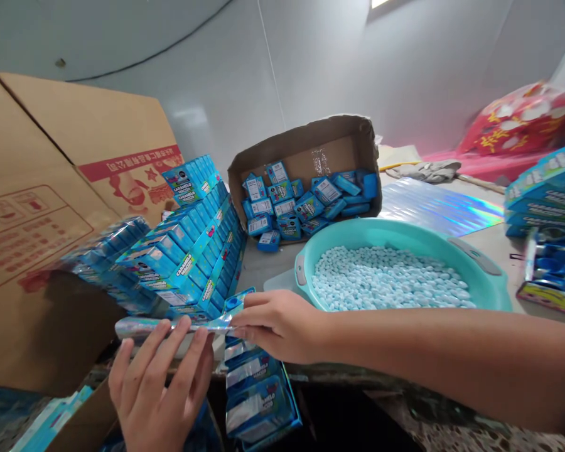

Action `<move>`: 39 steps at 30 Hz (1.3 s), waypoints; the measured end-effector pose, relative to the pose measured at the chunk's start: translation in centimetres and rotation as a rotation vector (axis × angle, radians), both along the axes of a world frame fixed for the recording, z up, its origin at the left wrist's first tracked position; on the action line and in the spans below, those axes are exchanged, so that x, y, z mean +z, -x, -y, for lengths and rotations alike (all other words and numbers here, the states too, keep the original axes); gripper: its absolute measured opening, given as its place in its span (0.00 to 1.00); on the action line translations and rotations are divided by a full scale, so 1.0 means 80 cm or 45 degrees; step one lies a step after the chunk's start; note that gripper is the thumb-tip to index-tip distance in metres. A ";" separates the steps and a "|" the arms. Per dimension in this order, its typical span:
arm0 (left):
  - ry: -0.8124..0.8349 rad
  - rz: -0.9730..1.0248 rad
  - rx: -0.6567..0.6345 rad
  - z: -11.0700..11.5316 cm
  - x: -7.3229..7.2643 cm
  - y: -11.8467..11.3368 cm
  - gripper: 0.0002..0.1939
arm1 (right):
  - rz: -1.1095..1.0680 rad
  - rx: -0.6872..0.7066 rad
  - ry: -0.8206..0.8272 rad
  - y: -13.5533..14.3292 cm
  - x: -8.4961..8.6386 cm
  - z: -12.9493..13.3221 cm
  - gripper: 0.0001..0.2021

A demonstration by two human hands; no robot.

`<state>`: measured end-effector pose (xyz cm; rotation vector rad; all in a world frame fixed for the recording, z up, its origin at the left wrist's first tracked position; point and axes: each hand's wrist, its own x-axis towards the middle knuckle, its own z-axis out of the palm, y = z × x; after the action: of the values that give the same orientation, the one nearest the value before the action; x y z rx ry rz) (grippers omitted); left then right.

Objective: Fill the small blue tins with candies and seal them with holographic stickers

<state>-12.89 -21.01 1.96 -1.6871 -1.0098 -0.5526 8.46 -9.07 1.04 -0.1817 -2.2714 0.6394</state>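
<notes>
A rolled or folded strip of shiny, silvery film [139, 327] lies level in front of me. My left hand [162, 386] has its fingers bent over the strip, gripping it from the near side. My right hand [277, 323] is closed, pinching the strip's right end between thumb and fingers. Under that hand is an open blue display tray [289, 392] with small blue candy boxes [258, 402] in a row, near the table's front edge. Part of a blue printed flap [239, 300] shows just behind the right fingers; what it belongs to is partly hidden.
Filled blue display trays [193, 276] are stacked at left beside a big carton [37, 207]. A tipped carton [306, 135] holds loose candy boxes. The turquoise tub [494, 285] contains pale blue candies. Iridescent sheets [433, 204], gloves [424, 171] and more trays [546, 194] lie right.
</notes>
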 end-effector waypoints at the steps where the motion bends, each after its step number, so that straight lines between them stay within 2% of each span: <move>1: 0.017 0.018 0.012 0.001 -0.001 -0.001 0.41 | -0.001 0.005 0.006 0.000 0.000 0.001 0.12; 13: 0.007 0.025 -0.005 0.004 -0.015 0.001 0.39 | -0.012 0.008 0.107 0.000 0.004 0.005 0.12; 19: -0.050 0.090 -0.033 0.000 -0.010 -0.006 0.47 | 0.026 0.009 -0.025 0.000 0.001 0.005 0.14; 25: -0.032 0.023 0.008 0.001 0.002 -0.008 0.32 | 0.045 0.005 -0.025 -0.001 0.002 0.005 0.14; 32: 0.020 -0.111 -0.064 0.000 0.003 0.007 0.31 | 0.046 -0.007 -0.043 -0.002 0.002 0.005 0.13; 39: 0.012 -0.019 -0.077 0.003 -0.002 -0.001 0.32 | 0.056 -0.009 -0.061 -0.002 0.002 0.005 0.13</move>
<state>-12.85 -21.28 1.80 -1.7321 -0.9545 -0.5746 8.62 -9.49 1.21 -0.1820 -2.3252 0.5818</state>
